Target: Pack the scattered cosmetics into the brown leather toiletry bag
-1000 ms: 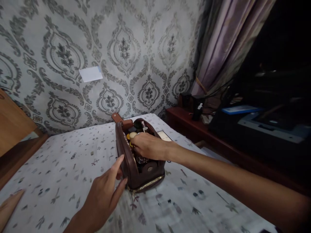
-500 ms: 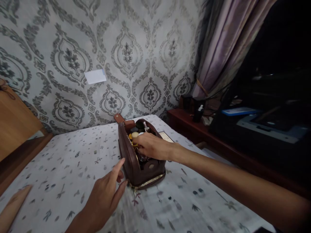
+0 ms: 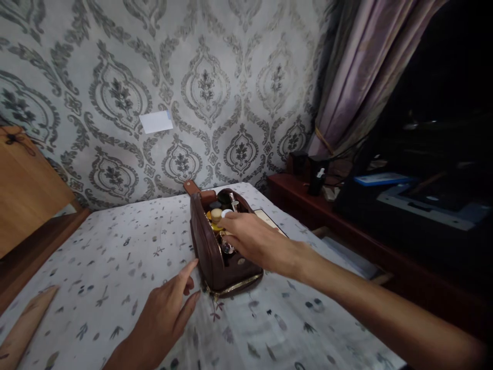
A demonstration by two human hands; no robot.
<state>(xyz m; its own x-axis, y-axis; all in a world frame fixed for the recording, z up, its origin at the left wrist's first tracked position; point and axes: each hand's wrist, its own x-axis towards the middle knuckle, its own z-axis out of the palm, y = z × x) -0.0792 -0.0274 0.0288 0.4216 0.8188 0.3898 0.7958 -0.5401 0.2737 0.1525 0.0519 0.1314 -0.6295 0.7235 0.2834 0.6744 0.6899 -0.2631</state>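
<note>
A brown leather toiletry bag [image 3: 210, 257] stands unzipped on the patterned sheet, its gold zip pulled round the near end. Inside are small bottles and jars: a cream-coloured lid [image 3: 216, 215], a white cap [image 3: 226, 212], something yellow, a silver-topped bottle [image 3: 234, 205] and dark round lids. Over the bag's right rim reaches my right hand [image 3: 258, 239], fingers stretched and thumb apart, with nothing visible held. My left hand [image 3: 164, 311] hovers at the near left side, fingers apart, its index tip touching or almost touching the leather.
Behind the bag's right side lies a flat pale card or box [image 3: 270, 222]. A wooden board [image 3: 31, 190] leans at the left, and a piece of wood [image 3: 29, 324] lies at lower left. Along the right stands a dark red cabinet [image 3: 287, 186] with an open drawer [image 3: 350, 257].
My right hand has drawn back slightly up and to the right, uncovering more of the bag's contents. My left hand stays nearly in place. The view has shifted a little left.
</note>
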